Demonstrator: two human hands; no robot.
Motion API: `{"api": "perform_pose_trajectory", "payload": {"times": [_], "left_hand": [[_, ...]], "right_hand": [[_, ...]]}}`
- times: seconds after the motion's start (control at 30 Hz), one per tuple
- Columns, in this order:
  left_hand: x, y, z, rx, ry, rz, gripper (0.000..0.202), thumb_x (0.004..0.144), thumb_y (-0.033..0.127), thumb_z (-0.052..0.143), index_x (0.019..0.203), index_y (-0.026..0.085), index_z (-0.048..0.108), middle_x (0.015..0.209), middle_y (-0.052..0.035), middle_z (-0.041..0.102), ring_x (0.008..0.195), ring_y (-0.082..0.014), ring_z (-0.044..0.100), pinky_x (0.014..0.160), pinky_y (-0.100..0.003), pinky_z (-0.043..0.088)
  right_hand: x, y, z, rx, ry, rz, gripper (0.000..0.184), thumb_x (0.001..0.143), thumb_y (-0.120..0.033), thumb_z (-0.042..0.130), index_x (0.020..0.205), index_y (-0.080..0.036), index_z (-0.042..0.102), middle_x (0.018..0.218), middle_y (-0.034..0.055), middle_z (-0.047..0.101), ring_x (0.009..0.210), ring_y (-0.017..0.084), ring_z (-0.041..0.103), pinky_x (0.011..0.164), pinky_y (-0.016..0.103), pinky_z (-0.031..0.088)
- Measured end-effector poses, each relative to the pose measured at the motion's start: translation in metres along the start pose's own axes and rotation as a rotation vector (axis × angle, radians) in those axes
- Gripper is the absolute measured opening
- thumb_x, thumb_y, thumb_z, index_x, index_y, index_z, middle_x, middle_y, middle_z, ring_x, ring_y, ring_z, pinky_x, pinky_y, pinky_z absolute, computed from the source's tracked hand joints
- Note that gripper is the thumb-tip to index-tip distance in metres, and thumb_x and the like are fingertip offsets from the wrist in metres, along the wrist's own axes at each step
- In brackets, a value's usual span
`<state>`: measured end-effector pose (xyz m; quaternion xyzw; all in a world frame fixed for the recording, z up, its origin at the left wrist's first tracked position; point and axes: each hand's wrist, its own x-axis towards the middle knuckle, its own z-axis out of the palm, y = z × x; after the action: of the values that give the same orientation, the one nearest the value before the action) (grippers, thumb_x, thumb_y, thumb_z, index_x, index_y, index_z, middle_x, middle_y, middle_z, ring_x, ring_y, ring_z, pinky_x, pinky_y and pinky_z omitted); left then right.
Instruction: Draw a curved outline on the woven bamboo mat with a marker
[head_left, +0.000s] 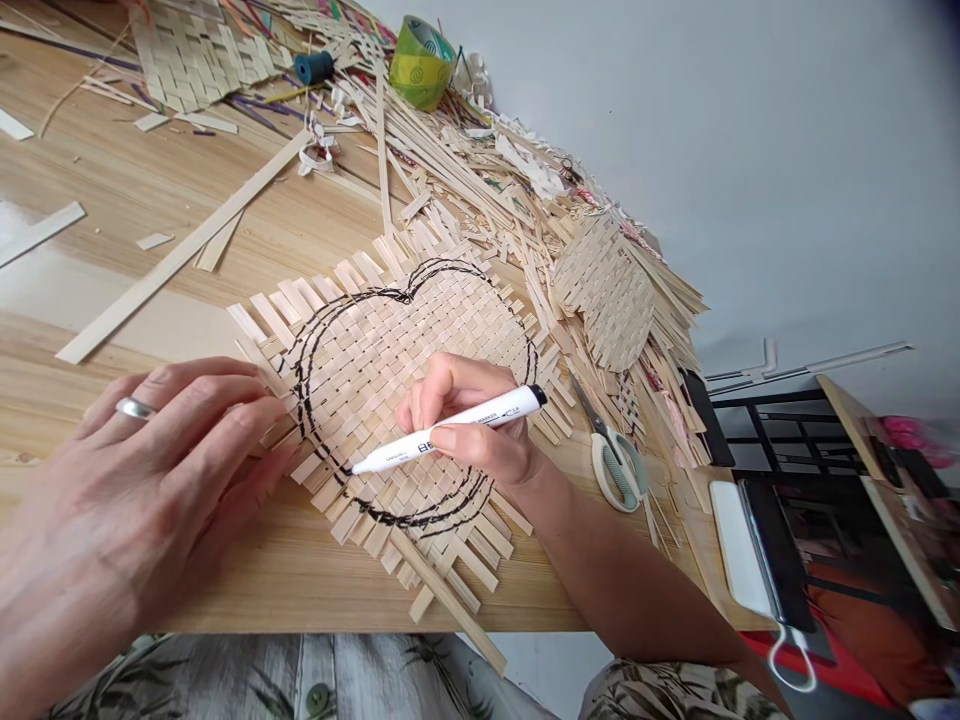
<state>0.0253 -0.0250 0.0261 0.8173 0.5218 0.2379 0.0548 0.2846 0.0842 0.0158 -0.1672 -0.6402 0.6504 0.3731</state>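
In my right hand is a white marker with a black end, slanting down to the left. Its tip meets the lower left part of a black heart outline drawn on a woven mat of pale wooden strips. The outline is doubled, with sketchy strokes. Loose strip ends stick out all around the mat. My left hand, with a ring on one finger, lies fairly flat with its fingertips on the mat's left edge; the undersides of those fingers are hidden.
Scissors lie right of the mat. Behind are heaped strips, a green tape roll, a dark blue spool and a smaller woven piece. A long strip crosses the table at left. The table's front edge is near my body.
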Motion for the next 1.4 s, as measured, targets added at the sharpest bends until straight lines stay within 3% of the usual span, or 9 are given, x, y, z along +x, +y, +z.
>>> {"api": "perform_pose_trajectory", "payload": {"times": [0.37,0.97,1.4], "left_hand": [[0.0015,-0.0042,0.0042,0.061,0.031,0.081,0.023,0.107,0.033,0.04,0.119,0.026,0.059,0.124,-0.007,0.063,0.122,-0.0278,0.06,0.101,-0.044,0.047],[0.0012,-0.0049,0.002,0.073,0.02,0.061,0.025,0.108,0.035,0.04,0.121,0.024,0.059,0.125,-0.0086,0.063,0.122,-0.0301,0.06,0.097,-0.046,0.048],[-0.0016,-0.0062,0.0053,0.045,0.043,0.051,0.031,0.109,0.04,0.038,0.121,0.023,0.061,0.126,-0.0077,0.062,0.124,-0.0292,0.058,0.102,-0.045,0.043]], "right_hand": [[-0.0022,-0.0002,-0.0024,-0.001,0.001,0.021,0.011,0.08,-0.024,0.073,0.076,-0.02,0.064,0.059,-0.0066,0.059,0.045,0.01,0.046,0.053,0.029,0.046],[-0.0028,-0.0015,-0.0034,-0.008,-0.012,0.023,0.008,0.076,-0.02,0.071,0.072,-0.02,0.064,0.061,-0.0059,0.059,0.048,0.01,0.047,0.054,0.029,0.046],[-0.0019,-0.0044,0.0024,0.028,0.027,0.037,0.007,0.073,-0.02,0.07,0.069,-0.019,0.064,0.058,-0.0074,0.054,0.046,0.009,0.042,0.056,0.028,0.048]]}}
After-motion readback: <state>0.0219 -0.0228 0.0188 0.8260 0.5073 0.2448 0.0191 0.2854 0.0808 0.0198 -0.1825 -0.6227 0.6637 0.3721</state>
